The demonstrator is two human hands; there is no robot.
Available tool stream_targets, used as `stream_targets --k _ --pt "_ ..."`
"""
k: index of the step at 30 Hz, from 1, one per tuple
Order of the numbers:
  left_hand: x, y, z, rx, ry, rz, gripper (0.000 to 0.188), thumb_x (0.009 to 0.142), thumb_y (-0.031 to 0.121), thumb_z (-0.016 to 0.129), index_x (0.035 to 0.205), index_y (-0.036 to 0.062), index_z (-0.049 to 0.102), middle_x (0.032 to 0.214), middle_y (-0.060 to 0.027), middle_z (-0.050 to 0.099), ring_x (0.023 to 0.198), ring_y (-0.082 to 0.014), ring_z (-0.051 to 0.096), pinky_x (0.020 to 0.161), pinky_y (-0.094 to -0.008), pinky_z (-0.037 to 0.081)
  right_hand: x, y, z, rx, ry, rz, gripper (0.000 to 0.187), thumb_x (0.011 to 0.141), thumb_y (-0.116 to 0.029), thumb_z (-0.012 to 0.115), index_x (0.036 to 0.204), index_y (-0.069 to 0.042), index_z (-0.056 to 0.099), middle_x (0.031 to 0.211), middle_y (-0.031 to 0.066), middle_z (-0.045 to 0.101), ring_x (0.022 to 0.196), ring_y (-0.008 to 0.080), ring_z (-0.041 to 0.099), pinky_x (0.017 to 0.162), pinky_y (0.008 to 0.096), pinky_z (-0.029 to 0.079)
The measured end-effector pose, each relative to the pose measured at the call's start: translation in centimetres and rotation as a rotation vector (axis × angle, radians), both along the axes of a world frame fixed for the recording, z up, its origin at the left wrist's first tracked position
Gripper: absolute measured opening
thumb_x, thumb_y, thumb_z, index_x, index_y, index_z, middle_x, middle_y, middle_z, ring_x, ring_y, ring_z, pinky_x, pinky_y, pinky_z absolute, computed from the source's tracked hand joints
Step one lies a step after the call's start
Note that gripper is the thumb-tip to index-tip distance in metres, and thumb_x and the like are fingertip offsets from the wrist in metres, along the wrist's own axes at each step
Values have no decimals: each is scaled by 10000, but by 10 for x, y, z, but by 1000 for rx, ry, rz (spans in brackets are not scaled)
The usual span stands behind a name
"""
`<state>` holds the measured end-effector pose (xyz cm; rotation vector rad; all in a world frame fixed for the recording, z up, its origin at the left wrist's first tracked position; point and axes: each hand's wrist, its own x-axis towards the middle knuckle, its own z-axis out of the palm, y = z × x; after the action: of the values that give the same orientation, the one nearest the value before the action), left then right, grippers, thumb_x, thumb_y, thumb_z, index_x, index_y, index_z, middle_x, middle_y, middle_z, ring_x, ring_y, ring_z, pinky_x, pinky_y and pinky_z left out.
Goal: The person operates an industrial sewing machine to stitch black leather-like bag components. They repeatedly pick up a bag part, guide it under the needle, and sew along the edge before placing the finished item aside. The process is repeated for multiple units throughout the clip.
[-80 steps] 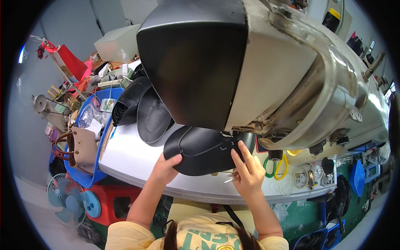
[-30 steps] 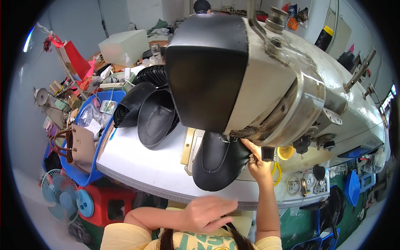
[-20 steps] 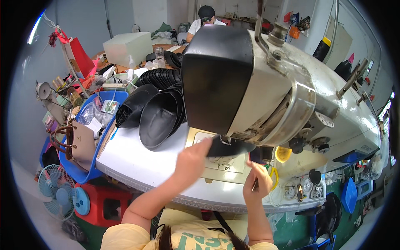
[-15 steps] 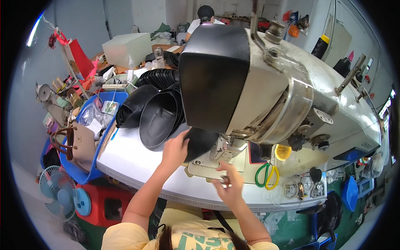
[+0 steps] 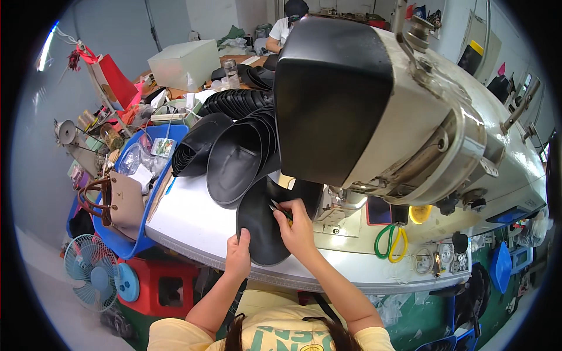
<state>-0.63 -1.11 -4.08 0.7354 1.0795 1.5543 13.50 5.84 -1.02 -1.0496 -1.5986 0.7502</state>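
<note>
A curved, smooth black piece (image 5: 257,234) lies in front of me at the table's near edge, leather-like in look. My left hand (image 5: 238,253) grips its lower left rim, thumb on top. My right hand (image 5: 295,225) is closed on small thread snips (image 5: 274,205), whose pointed metal blades show above the black piece; most of the tool is hidden in the fingers. Just right of the piece is the sewing machine (image 5: 374,105), its big black-fronted head hanging over the bed. The needle area is largely hidden behind it.
Nested black curved pieces (image 5: 234,164) are stacked at the left of the white table (image 5: 181,213). Scissors with green and yellow handles (image 5: 391,243) lie to the right, near bobbins (image 5: 446,253). A blue bin (image 5: 126,237) with a handbag stands left. Another person (image 5: 287,26) sits beyond.
The black piece has come from beside the needle area toward me and left. My right hand has moved up and left over it with the snips; my left hand has shifted down to its near rim.
</note>
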Motion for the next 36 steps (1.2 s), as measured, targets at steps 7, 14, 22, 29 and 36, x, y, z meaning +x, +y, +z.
stream_targets --k 7,14,22,29,36 --pt "-4 -1 -8 23 35 -33 302 976 260 491 1010 -24 590 942 -80 646 801 -141 628 717 -278 520 -10 10 1 36 7 -9 140 862 -92 611 912 16 537 877 136 569 766 262 600 697 331 473" --pt "-77 34 8 116 331 367 255 931 169 567 999 -70 625 905 -49 641 791 -98 561 721 -248 467 30 -24 -9 -44 128 110 83 851 -32 614 844 1 539 746 74 524 643 163 536 603 260 434" --pt "-146 114 -30 6 658 355 301 897 195 596 1005 -86 619 864 -71 644 764 -129 564 702 -265 444 40 -34 -46 -112 37 97 116 851 -89 630 871 -17 542 786 79 541 601 195 536 567 282 438" --pt "-194 180 32 352 1523 671 217 886 46 492 1066 5 606 1025 -180 634 926 -347 597 815 -380 466 55 -37 -61 16 -315 -17 185 801 -123 684 899 -37 554 842 96 555 646 283 580 542 348 459" --pt "-245 209 34 393 1820 340 311 779 -15 557 1066 61 652 1107 -151 634 1012 -307 597 872 -381 479 47 -36 -67 71 -456 -30 203 799 -153 690 916 -44 564 838 85 559 613 267 587 527 354 469"
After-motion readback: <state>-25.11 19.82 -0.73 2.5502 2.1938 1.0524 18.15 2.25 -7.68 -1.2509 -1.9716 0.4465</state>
